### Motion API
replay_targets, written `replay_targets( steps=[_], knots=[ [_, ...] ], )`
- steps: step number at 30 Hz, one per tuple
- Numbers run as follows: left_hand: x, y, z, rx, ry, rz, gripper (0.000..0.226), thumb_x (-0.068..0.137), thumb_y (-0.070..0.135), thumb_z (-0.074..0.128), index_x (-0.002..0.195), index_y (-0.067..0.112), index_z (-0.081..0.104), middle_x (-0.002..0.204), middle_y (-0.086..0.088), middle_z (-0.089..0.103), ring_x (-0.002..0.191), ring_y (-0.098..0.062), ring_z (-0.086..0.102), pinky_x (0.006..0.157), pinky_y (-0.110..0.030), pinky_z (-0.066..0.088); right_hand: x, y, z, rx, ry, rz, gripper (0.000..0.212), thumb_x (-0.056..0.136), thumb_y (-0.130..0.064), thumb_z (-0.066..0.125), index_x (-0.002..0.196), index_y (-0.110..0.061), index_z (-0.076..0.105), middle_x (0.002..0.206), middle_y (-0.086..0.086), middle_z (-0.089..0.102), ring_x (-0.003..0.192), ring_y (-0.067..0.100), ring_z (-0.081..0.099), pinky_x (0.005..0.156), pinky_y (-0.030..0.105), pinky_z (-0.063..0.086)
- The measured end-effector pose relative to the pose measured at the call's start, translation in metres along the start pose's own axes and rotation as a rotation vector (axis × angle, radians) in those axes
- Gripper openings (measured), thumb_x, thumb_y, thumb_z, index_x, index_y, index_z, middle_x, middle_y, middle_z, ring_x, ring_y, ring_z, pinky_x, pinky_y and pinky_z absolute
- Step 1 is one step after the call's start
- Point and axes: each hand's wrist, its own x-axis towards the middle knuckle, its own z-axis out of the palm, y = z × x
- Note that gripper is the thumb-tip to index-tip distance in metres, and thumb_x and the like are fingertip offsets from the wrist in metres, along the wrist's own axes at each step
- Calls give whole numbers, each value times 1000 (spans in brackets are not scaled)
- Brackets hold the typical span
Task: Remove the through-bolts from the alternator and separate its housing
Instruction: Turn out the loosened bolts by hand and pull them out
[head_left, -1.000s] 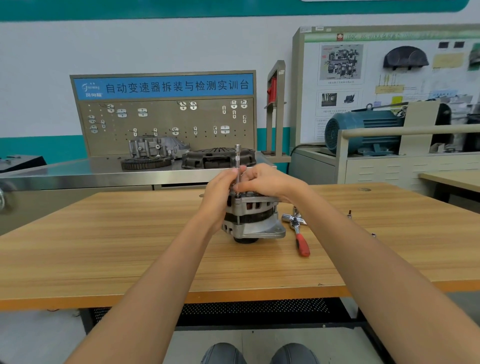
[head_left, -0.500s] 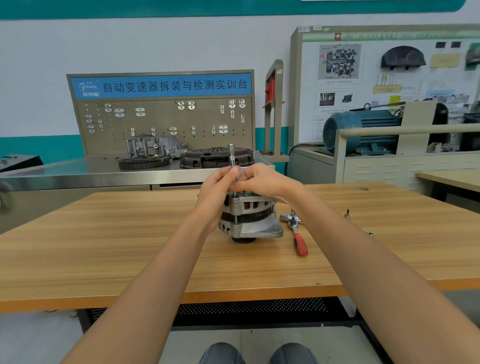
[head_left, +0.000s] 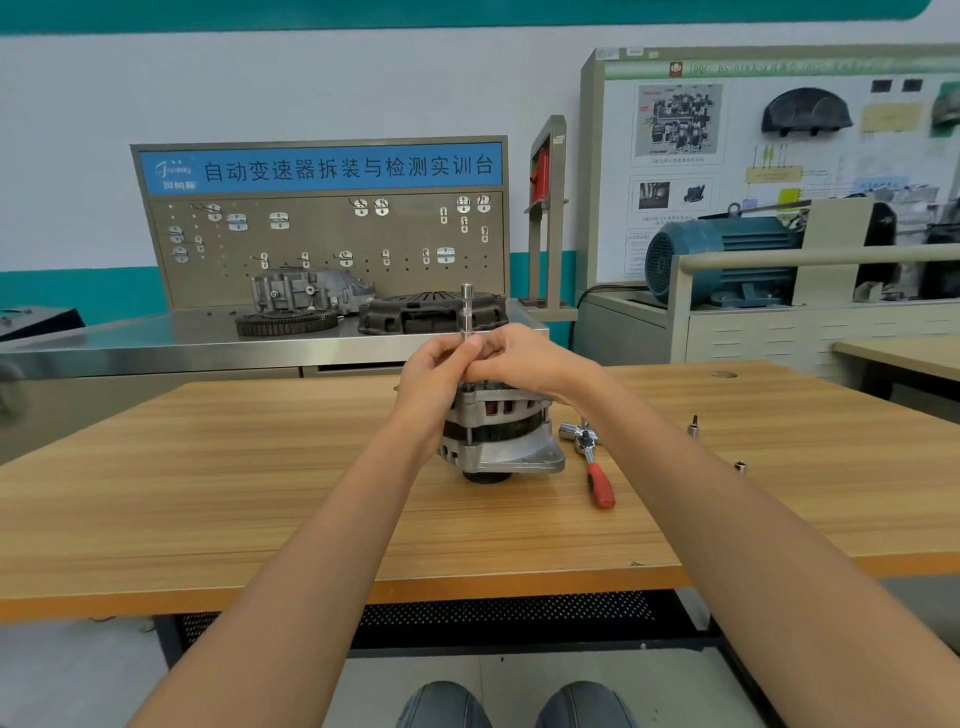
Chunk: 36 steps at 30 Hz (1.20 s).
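A silver alternator (head_left: 501, 434) stands upright on the wooden table (head_left: 260, 493), pulley end down. A slim metal socket extension (head_left: 467, 306) rises vertically from its top left edge, over a through-bolt. My left hand (head_left: 434, 374) pinches the lower part of that extension with thumb and fingers. My right hand (head_left: 524, 358) lies over the top of the alternator, its fingers curled and meeting the left hand at the extension. The bolt head itself is hidden behind my fingers.
A ratchet with a red handle (head_left: 597, 480) lies on the table right of the alternator. Small sockets (head_left: 693, 425) stand further right. Behind the table are a steel bench with a clutch plate (head_left: 431, 312) and gear (head_left: 285, 322), a pegboard, and a blue motor (head_left: 722, 260).
Both hands stay at the extension on top of the alternator; the fingers have shifted slightly around it. The view has drifted a little.
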Motion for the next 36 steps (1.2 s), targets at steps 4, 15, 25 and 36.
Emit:
replay_targets(
  steps=[4, 15, 25, 36],
  knots=[
    [-1, 1, 1, 3, 7, -7, 10, 91, 30, 62, 94, 25, 70, 97, 2, 71, 100, -16, 64, 86, -29, 49, 0, 0, 0, 16, 15, 9, 35, 88, -23, 64, 102, 9, 64, 108, 25, 65, 100, 29, 62, 87, 32, 47],
    [-1, 1, -3, -35, -41, -3, 23, 96, 28, 55, 87, 32, 75, 100, 3, 74, 105, -14, 64, 90, -27, 47, 2, 1, 0, 31, 8, 34, 31, 89, -23, 63, 94, 8, 66, 112, 21, 65, 109, 29, 59, 80, 23, 43],
    [0, 1, 1, -12, 21, -15, 14, 94, 32, 56, 96, 27, 69, 96, 6, 71, 95, -8, 64, 79, -23, 47, 1, 1, 1, 81, 31, 29, 22, 86, -20, 67, 92, 1, 70, 93, 4, 68, 86, 3, 58, 74, 18, 40],
    [-3, 5, 0, -16, 24, -25, 10, 91, 28, 63, 87, 20, 67, 86, 4, 71, 86, -10, 64, 73, -21, 46, 2, 0, 2, 29, -5, -2, 16, 89, -21, 62, 97, -10, 69, 101, 5, 69, 94, 12, 62, 82, 24, 46]
  ],
)
